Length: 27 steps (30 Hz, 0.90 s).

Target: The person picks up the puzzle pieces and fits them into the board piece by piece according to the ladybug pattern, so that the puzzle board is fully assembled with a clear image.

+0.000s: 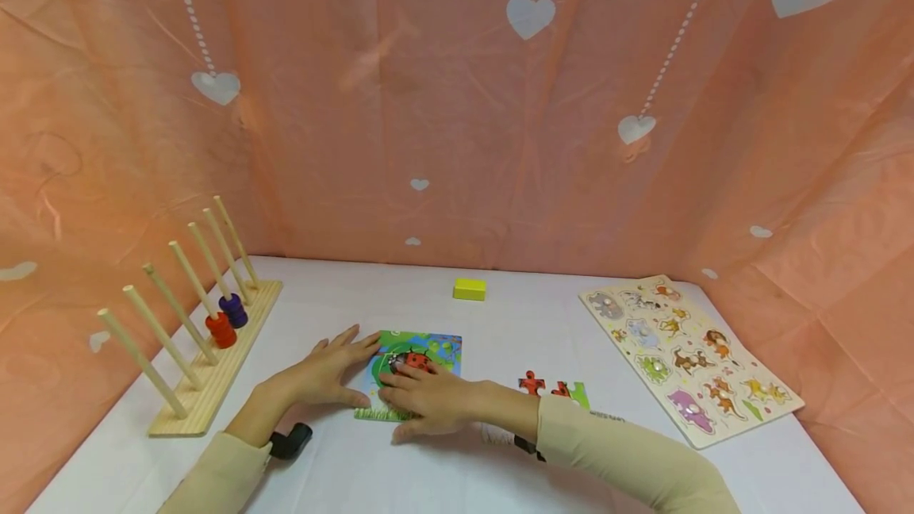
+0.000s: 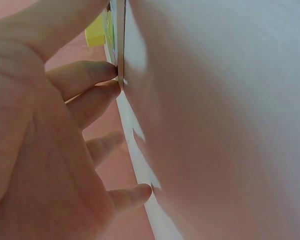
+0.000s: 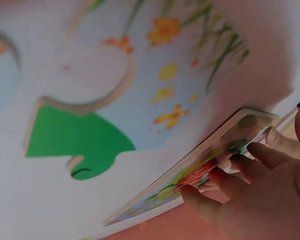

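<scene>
While the right hand (image 1: 432, 397) lay across the middle of the ladybird puzzle (image 1: 414, 342), its fingers were extended over the picture and clasped nothing. The left hand (image 1: 328, 367) was likewise uncurled, spread along the left side of the puzzle, two fingertips meeting the edge in the left wrist view; no pinch was seen. The puzzle itself lay flat on the white table (image 1: 343, 292), in front of the person. Step in hand, by judgement: steadying the board with the left while the right pressed or aligned a part of the picture. The next move would call for lifting the right hand clear and turning to the loose pieces on the right: a red-and-black one (image 1: 531, 383), a red-and-green one (image 1: 571, 393) and, below the right forearm, a grassy one (image 1: 496, 435). Obstructions: that forearm and its sleeve (image 1: 614, 439) overhung the loose group, and the right hand hid part of the puzzle, so any gap beneath could not be told. Farther out, a yellow block (image 1: 469, 289) sat behind the puzzle, a peg stand (image 1: 246, 355) with red and purple rings stood left, and an animal board (image 1: 689, 383) lay right; all three were well apart from the work.
</scene>
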Each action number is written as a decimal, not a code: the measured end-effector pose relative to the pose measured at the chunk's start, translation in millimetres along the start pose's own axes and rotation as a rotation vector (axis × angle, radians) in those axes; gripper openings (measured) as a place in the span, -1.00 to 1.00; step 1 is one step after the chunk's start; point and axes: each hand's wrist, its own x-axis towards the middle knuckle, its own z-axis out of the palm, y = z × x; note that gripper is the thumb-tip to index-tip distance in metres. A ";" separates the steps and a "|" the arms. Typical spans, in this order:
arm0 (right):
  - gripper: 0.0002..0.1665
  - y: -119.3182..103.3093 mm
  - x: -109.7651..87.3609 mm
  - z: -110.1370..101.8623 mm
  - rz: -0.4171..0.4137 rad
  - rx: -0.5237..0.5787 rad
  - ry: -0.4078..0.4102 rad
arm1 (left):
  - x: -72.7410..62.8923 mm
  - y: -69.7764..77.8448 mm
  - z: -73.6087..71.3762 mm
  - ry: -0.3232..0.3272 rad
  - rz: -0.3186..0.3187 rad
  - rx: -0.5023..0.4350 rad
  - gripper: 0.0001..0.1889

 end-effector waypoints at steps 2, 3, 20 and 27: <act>-0.18 5.4 -1.0 -2.8 -0.015 0.086 0.010 | 0.0 -0.5 0.3 -0.001 0.002 -0.002 -0.02; -0.19 9.0 -2.4 -4.5 -0.017 0.133 0.020 | 0.1 -0.5 0.4 -0.002 0.001 0.000 -0.02; -0.41 86.1 -106.5 -18.6 0.330 0.311 0.153 | 0.5 3.0 0.5 0.016 -0.018 0.031 -0.02; -0.27 91.7 -129.6 -4.7 0.349 0.293 0.154 | 2.5 2.6 -0.3 0.015 -0.016 0.050 -0.01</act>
